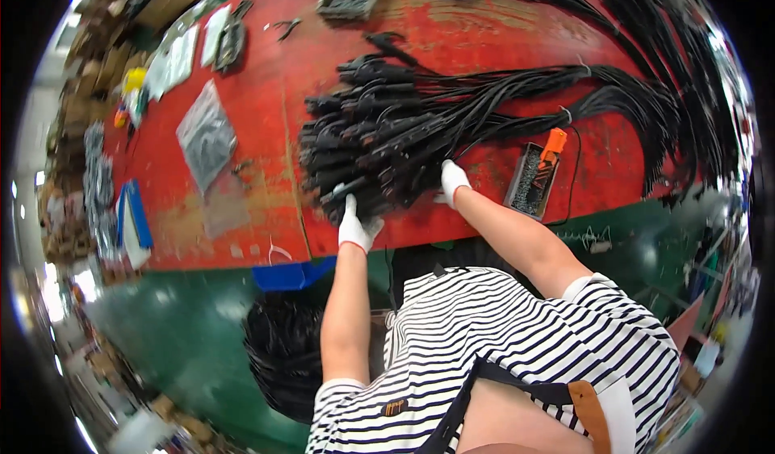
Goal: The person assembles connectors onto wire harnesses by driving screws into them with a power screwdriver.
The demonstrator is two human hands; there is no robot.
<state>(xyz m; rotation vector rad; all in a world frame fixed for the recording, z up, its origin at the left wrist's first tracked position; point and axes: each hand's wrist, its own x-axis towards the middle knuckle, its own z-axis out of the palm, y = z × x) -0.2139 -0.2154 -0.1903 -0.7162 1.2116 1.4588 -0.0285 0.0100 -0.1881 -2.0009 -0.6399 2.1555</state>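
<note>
Sorting: black cable bundle (379,143) piled mid-surface (258,115), near front edge, still heaped.
Left hand (355,226): gloved fingers pinching one connector end.
Right hand (452,181): resting on pile; finger state unclear.

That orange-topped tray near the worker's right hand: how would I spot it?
Start at the red table and its big pile of black cable connectors. Right of the pile lies a narrow dark tray of small metal parts. Only it has a bright orange tool at its far end.

Matt black rubber-sheathed cable connectors (363,143) are heaped on a worn, scuffed red-painted surface (266,115); white knitted cloth gloves are worn; a clear glossy plastic bag (206,135) is seen.
</note>
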